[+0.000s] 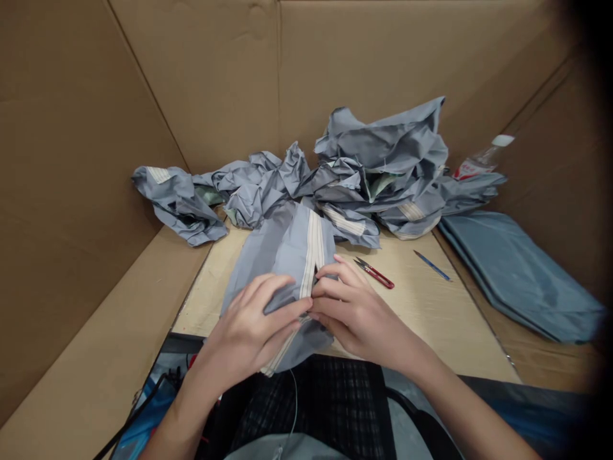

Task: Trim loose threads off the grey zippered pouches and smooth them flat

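Here, cardboard walls [201, 76] enclose a pale surface [421, 319]; the blue-grey cloth [287, 246] with a striped band lies on it, reaching past its near edge. The left hand [255, 321] and right hand [358, 306] pinch this cloth along the band. Beyond the cloth lies crumpled fabric [261, 185]; behind and far right of it, a capped clear bottle [480, 162], contents indistinct. Right of the cloth: red-handled snips [377, 273], blue writing tool [431, 265].

Forearms [460, 396] bare, converging from the lower corners. Left hand [251, 322] back uppermost, fingers [290, 313] bent, thumb and index pinched. Right hand [357, 306] likewise pinched, fingertips close beside the left's.
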`<state>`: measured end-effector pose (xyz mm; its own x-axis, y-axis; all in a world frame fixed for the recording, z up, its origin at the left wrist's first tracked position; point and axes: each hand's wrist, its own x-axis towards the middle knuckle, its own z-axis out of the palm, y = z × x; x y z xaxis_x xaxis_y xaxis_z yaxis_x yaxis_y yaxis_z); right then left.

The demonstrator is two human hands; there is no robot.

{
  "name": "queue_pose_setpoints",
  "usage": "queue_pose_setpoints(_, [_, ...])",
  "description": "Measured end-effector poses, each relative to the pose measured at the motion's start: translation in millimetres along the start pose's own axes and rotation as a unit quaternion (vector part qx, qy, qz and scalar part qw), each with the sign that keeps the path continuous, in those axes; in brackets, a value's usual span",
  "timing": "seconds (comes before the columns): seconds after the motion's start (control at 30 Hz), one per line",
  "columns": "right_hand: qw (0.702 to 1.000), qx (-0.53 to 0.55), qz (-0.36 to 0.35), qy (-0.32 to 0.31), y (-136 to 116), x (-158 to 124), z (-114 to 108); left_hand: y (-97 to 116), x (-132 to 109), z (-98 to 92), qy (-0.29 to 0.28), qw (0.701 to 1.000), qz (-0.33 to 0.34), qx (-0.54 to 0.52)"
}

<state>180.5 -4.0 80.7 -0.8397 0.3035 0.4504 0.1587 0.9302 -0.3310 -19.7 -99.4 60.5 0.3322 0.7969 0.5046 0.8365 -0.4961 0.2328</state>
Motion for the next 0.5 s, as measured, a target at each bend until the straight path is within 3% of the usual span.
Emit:
queue_pose_setpoints(0.17, [0.998,-0.064,-0.027,-0.007,-2,1,1,-4,2,0.2,-0.036,0.997,0.018,0.061])
queue_pose_setpoints(0.5, [0.996,-0.065,-0.057,-0.037,1,5,-10,-12,-9,-6.0,-0.103,0.994,-0.009,0.045])
